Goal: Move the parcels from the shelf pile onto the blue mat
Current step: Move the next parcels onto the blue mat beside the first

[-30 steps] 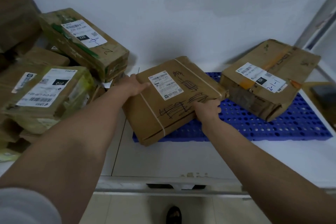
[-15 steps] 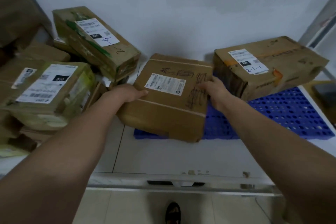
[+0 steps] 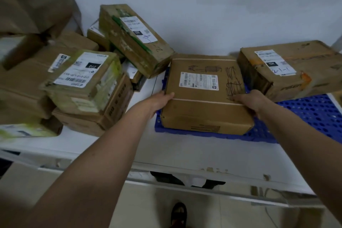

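Watching head cam: square brown parcel (image 3: 205,96) sits flat on left end of blue mat (image 3: 314,114), white label on top, black scribbles w/ pen, two pale straps across. Left hand (image 3: 161,101) grips its left edge, thumb on top; right hand (image 3: 249,99) grips right edge. Second parcel (image 3: 288,68), marked 2-1-1, just right of it on mat. Shelf pile (image 3: 83,83) left of mat.

A flat brown parcel (image 3: 205,94) lies on the blue mat (image 3: 311,111), gripped by the left hand (image 3: 161,101) at its 9 o'clock edge and the right hand (image 3: 251,101) at 3 o'clock. A second parcel (image 3: 296,68) sits at 2 o'clock. The shelf pile (image 3: 83,79) occupies 9 to 11 o'clock.
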